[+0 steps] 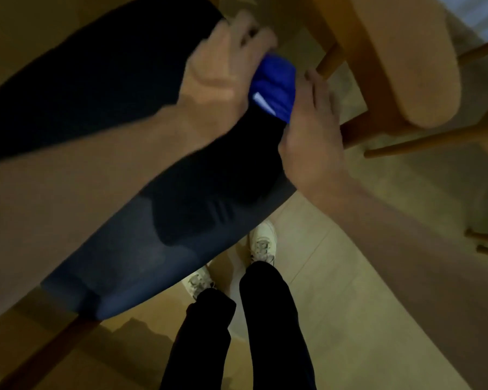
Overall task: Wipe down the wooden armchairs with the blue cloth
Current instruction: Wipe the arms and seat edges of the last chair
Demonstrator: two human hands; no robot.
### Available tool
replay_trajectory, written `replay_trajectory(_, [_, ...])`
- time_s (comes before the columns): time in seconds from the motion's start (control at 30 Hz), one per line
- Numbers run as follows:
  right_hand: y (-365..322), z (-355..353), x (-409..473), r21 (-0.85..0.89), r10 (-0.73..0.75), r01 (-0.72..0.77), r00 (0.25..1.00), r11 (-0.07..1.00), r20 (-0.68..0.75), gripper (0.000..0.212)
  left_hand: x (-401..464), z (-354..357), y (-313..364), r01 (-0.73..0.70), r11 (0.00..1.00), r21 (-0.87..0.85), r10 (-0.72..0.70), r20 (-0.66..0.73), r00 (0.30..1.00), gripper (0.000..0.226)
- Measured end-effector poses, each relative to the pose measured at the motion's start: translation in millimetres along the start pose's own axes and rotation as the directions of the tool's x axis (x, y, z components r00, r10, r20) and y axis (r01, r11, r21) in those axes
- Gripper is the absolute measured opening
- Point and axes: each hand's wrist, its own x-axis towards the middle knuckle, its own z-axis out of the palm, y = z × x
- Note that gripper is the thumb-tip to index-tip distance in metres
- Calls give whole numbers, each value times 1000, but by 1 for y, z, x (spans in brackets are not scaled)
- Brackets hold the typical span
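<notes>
While the blue cloth [273, 85] with its white tag [262, 102], no writing legible, sits on the dark chair cushion [124, 206], the left hand [223, 71] grips it and the right hand [310, 136] touches it, fingers straight

Left hand [223, 71] fingers curled, gripping — right hand [312, 130] alongside, fingers extended, both forearms reaching forward.

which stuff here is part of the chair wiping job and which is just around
Part of the job:
- blue cloth, between both hands
- left hand
- right hand
- dark chair cushion under the cloth
- second wooden chair, top right

Just around:
- white shoes
- tiled floor
</notes>
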Motion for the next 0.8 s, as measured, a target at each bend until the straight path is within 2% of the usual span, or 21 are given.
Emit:
replay_trajectory(0.1, [2, 13, 29, -88, 77, -69, 993, 994, 91, 66, 49, 26, 11, 73, 996, 59, -81, 134, 988, 34])
replay_trajectory(0.2, [0, 22, 17, -63, 97, -94, 995, 994, 38, 52, 37, 36, 9, -8, 988, 152, -20, 182, 983, 33])
replay_trajectory(0.27, [1, 20, -8, -84, 55, -53, 998, 995, 31, 53, 10, 25, 3, -96, 994, 57, 84, 176, 981, 38])
replay_trajectory(0.33, [5, 16, -42, -84, -22, 32, 993, 996, 115, 59, -25, 13, 2, -140, 990, -33, 144, 241, 960, 41])
replay_trajectory(0.4, [6, 10, -77, -39, -77, 88, 971, 995, 228, 64, -67, 7, 7, -137, 988, -69, 151, 309, 939, 40])
replay_trajectory(0.5, [6, 4, -106, 35, -97, 90, 933, 995, 345, 65, -104, -1, 15, -130, 986, -106, 163, 414, 895, 43])
replay_trajectory(0.6, [8, -5, -86, 173, -48, 5, 969, 985, 242, 65, -85, -3, 9, -173, 984, -43, 177, 344, 922, 47])
replay_trajectory(0.67, [9, -7, -60, 208, -10, -12, 994, 978, 105, 67, -53, -1, 5, -79, 995, -58, 90, 226, 970, 53])
replay_trajectory(0.73, [6, -3, -34, 178, 27, -36, 998, 983, 50, 67, -15, 5, 2, -26, 994, -108, 42, 152, 987, 50])
replay_trajectory(0.8, [-2, 4, -23, 98, 58, -65, 995, 993, 79, 65, 9, 7, 4, -78, 992, -103, 98, 202, 974, 41])
